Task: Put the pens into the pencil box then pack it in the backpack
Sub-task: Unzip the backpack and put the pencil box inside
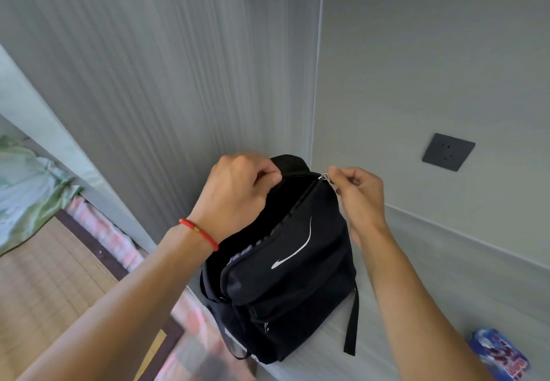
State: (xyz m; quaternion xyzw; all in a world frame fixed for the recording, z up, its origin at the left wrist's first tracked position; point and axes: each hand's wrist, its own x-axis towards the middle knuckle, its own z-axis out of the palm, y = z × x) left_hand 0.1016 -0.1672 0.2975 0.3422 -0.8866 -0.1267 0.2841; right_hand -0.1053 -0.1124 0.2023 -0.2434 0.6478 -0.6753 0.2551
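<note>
A black backpack [285,285] with a white swoosh stands upright on the white desk [416,321]. My left hand [238,190] pinches the fabric at the top edge of its main opening. My right hand [360,193] pinches the silver zipper pull [324,176] at the top of the bag. The zipper is partly open along the left side, and something purple-patterned [244,251] shows inside the gap; I cannot tell what it is. No pens are in view.
A blue and red printed packet [500,354] lies on the desk at the lower right. A dark wall socket [448,152] sits on the wall behind. A bed with green bedding [26,184] and a woven mat is at the left, below the desk edge.
</note>
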